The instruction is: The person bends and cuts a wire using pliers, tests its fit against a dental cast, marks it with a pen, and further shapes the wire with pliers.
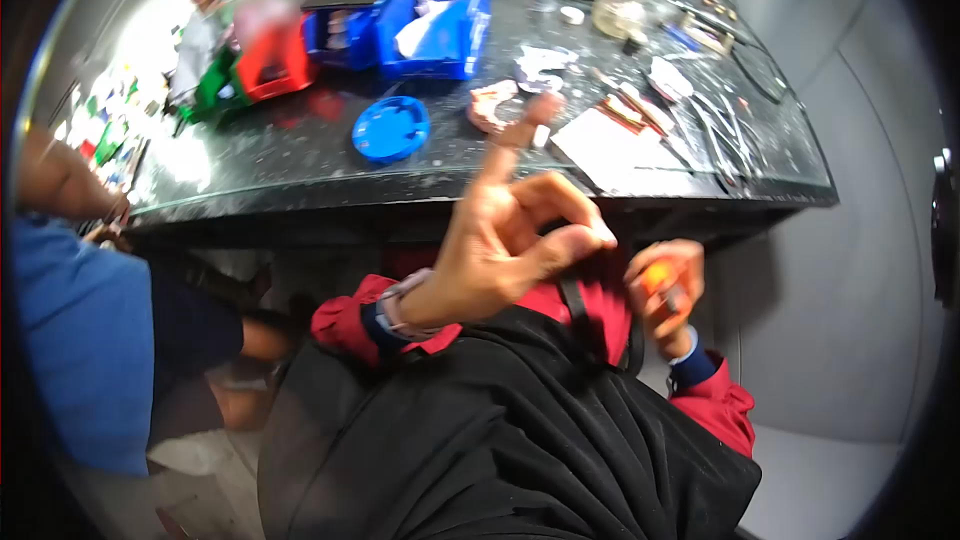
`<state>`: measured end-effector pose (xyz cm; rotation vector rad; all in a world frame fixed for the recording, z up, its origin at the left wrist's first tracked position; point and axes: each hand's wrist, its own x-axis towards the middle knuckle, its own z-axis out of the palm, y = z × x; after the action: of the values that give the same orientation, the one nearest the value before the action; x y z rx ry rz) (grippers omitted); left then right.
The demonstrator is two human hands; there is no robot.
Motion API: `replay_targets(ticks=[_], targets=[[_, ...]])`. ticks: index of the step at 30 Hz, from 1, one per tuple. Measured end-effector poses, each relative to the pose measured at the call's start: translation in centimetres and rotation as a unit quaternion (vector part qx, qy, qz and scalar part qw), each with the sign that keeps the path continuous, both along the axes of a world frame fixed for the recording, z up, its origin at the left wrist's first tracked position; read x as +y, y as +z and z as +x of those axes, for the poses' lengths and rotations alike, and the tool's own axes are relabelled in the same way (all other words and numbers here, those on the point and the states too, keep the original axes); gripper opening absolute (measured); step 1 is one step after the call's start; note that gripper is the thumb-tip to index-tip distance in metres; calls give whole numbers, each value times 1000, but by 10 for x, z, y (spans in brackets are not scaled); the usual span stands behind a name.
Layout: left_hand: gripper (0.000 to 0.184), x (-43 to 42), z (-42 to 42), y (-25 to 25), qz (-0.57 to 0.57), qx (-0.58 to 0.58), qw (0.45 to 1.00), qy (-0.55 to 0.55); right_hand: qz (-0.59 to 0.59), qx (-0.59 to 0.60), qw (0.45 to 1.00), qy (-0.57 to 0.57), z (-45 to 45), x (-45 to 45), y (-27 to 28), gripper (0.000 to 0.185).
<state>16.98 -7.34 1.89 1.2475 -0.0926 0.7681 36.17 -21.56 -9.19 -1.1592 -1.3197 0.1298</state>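
My left hand is raised in front of the table edge, its index finger stretched up and the thumb meeting another finger in a pinch. Whatever sits between those fingertips, if anything, is too small to make out. Lower and to the right, my right hand is closed around a small orange object with a grey end, blurred by motion. Beyond my left fingertip lie a pink dental cast and a white sheet with reddish-brown sticks at its far edge.
Blue bins, a red bin and a round blue lid occupy the table's left half. Metal hand tools and a glass jar lie to the right. A person in a blue shirt sits close on my left.
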Motion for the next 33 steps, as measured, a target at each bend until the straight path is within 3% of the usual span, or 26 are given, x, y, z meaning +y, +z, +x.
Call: replay_targets(ticks=[2, 3, 5, 7, 9, 11, 15, 17, 18, 19, 20, 21, 23, 25, 26, 29, 33], targets=[[94, 3, -4, 7, 5, -46, 999, 6, 104, 24, 989, -102, 26, 7, 39, 28], [95, 2, -3, 9, -4, -77, 997, 7, 110, -2, 970, -218, 37, 6, 67, 27], [101, -6, -2, 19, 20, -49, 995, 80, 87, -151, 907, -384, 83, -1, 102, 29], [103, -6, -1, 19, 18, -56, 995, 83, -77, -139, 868, -470, 145, -20, 114, 32], [104, -7, -1, 19, 12, -51, 995, 88, -222, -145, 794, -547, 199, -20, 121, 36], [105, -8, -2, 19, 8, -45, 995, 91, -299, -179, 759, -550, 256, -15, 110, 37], [106, -4, -2, 17, 8, -46, 994, 100, -364, -162, 771, -497, 310, 8, 81, 39], [107, -8, 0, 18, -5, -38, 992, 121, -345, -215, 770, -491, 316, 13, 79, 43], [106, -9, 0, 18, -5, -38, 992, 122, -303, -194, 803, -474, 317, 13, 77, 42], [106, -8, 0, 17, -7, -37, 992, 123, -262, -172, 833, -456, 309, 14, 77, 41], [99, -1, -2, 12, -9, -88, 994, 64, -176, -264, 805, -502, 300, 15, 75, 36], [100, 1, -2, 11, 5, -83, 994, 71, -138, -281, 795, -520, 277, 16, 84, 33], [100, 2, -2, 13, 22, -62, 993, 93, -95, -189, 866, -453, 234, 20, 97, 32], [101, 2, -1, 13, 26, -63, 993, 95, -136, -188, 902, -363, 199, 24, 97, 34], [101, 3, -1, 13, 29, -64, 993, 97, -147, -261, 883, -360, 186, 26, 95, 36], [99, 2, 0, 15, 34, -73, 992, 99, -176, -303, 885, -307, 172, 37, 85, 37], [99, 2, -3, 16, 37, -81, 990, 107, -171, -325, 868, -334, 176, 49, 75, 29]])
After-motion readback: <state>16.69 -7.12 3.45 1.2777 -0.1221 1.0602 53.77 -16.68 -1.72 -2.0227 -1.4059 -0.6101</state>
